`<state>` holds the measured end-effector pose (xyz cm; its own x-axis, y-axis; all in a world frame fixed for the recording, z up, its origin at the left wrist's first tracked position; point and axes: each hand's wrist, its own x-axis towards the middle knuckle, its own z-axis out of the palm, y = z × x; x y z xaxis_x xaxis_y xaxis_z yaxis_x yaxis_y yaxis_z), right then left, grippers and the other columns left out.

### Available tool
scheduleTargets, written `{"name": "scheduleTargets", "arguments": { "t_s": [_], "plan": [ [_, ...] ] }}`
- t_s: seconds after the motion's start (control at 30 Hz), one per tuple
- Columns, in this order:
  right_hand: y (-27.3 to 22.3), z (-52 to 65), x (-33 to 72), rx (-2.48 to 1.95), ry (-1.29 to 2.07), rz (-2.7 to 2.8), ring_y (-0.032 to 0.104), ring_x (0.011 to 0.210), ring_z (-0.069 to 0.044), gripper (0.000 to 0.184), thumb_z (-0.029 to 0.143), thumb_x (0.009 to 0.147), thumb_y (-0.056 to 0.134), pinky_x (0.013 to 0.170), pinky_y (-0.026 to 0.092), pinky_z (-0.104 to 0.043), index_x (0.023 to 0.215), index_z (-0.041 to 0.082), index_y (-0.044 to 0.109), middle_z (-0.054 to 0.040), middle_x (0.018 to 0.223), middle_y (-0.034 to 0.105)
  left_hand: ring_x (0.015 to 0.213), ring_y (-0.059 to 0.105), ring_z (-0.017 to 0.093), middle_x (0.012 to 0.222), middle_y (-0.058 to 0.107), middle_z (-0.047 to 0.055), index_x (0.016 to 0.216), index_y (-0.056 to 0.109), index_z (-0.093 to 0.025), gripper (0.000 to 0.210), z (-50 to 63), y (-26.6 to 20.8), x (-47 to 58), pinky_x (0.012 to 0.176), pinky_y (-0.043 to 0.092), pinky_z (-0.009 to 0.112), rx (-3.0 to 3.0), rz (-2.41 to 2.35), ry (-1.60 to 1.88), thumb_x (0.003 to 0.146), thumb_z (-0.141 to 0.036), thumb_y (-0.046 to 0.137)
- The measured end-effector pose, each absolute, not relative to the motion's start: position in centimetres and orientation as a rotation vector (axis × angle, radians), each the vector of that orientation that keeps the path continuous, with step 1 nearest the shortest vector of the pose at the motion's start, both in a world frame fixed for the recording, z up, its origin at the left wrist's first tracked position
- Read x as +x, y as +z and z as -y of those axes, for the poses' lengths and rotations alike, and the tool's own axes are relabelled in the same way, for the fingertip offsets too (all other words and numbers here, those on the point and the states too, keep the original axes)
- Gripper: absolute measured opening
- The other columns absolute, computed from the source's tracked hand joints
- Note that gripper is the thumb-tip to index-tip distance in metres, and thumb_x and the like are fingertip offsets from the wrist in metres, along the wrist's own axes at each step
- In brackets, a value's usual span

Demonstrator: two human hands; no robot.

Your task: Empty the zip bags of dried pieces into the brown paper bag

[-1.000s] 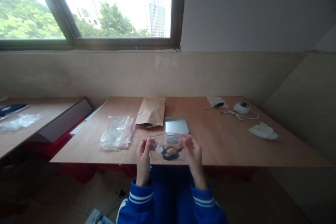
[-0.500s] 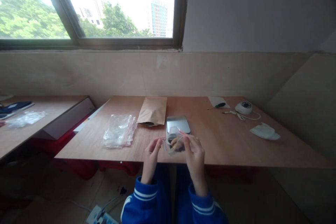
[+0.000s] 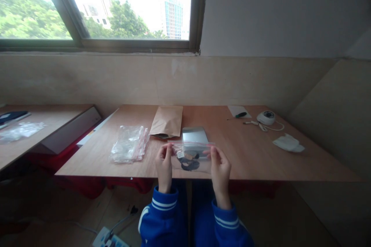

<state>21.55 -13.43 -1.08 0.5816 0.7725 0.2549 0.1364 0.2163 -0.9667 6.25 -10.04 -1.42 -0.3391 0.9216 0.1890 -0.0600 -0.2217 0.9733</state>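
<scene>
Between my hands a clear zip bag with a pink seal strip is stretched wide, in front of the table's near edge. Inside it lie dark, leaf-like pieces and a brownish bit, too unclear to name. My left hand pinches the bag's top left corner. Its top right corner is pinched by my right hand. Just beyond the bag is a small silver scale, its near part seen through the plastic. Behind and left of it lies a brown paper pouch, its mouth toward me.
A stack of clear zip bags lies on the left of the wooden table. To the right are a green-handled screwdriver on white paper, a white dome camera with its cable, and a crumpled white wrapper. A power strip sits on the floor.
The bag's mouth, gaping and bunched before, is now pulled straight and flat. My hands have spread apart, the right one moving outward. The view has shifted slightly.
</scene>
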Motion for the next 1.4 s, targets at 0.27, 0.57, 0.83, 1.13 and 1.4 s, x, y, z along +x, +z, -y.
{"name": "scheduleTargets", "arguments": {
  "t_s": [0.27, 0.57, 0.83, 1.13, 1.4],
  "plan": [
    [-1.9, 12.9, 22.6, -1.302, 0.561, 0.794, 0.067, 0.072, -0.023, 0.043, 0.055, 0.078, 0.061, 0.068, 0.053, -0.033, 0.092, 0.014, 0.069, -0.0106, 0.080, 0.074, 0.079, 0.062, 0.021, 0.076, 0.067, 0.003, 0.084, 0.067, -0.018, 0.033, 9.8, -1.5, 6.3, 0.075, 0.046, 0.030, 1.184, -1.275, 1.573, 0.080, -0.050, 0.059],
    [-2.4, 12.5, 22.4, -1.316, 0.604, 0.810, 0.069, 0.086, -0.026, 0.042, 0.054, 0.076, 0.063, 0.078, 0.054, -0.038, 0.088, 0.015, 0.070, -0.0125, 0.090, 0.074, 0.082, 0.060, 0.020, 0.079, 0.067, 0.003, 0.081, 0.066, -0.017, 0.032, 10.5, -2.0, 5.0, 0.078, 0.044, 0.029, 1.208, -1.300, 1.552, 0.079, -0.049, 0.061],
    [-1.9, 12.6, 21.9, -1.292, 0.580, 0.812, 0.068, 0.085, -0.025, 0.039, 0.052, 0.077, 0.063, 0.078, 0.054, -0.037, 0.087, 0.015, 0.069, -0.0116, 0.089, 0.073, 0.085, 0.062, 0.022, 0.082, 0.068, 0.004, 0.083, 0.065, -0.019, 0.030, 11.4, -1.4, 5.0, 0.080, 0.044, 0.030, 1.301, -1.477, 1.590, 0.083, -0.048, 0.057],
    [-2.6, 12.0, 21.2, -1.054, 0.729, 0.770, 0.068, 0.090, -0.023, 0.033, 0.049, 0.082, 0.059, 0.082, 0.055, -0.038, 0.093, 0.018, 0.058, -0.0090, 0.095, 0.071, 0.078, 0.059, 0.016, 0.078, 0.064, 0.001, 0.085, 0.065, -0.018, 0.029, 11.3, -1.8, 5.7, 0.075, 0.045, 0.026, 1.025, -1.152, 1.631, 0.081, -0.047, 0.060],
    [-2.5, 12.0, 21.1, -1.018, 0.841, 0.787, 0.068, 0.095, -0.024, 0.033, 0.044, 0.082, 0.063, 0.087, 0.052, -0.040, 0.102, 0.019, 0.057, -0.0098, 0.101, 0.073, 0.079, 0.059, 0.014, 0.080, 0.066, 0.001, 0.088, 0.065, -0.017, 0.027, 11.1, -2.1, 5.9, 0.079, 0.045, 0.026, 0.918, -1.025, 1.677, 0.080, -0.043, 0.063]
  ]
}}
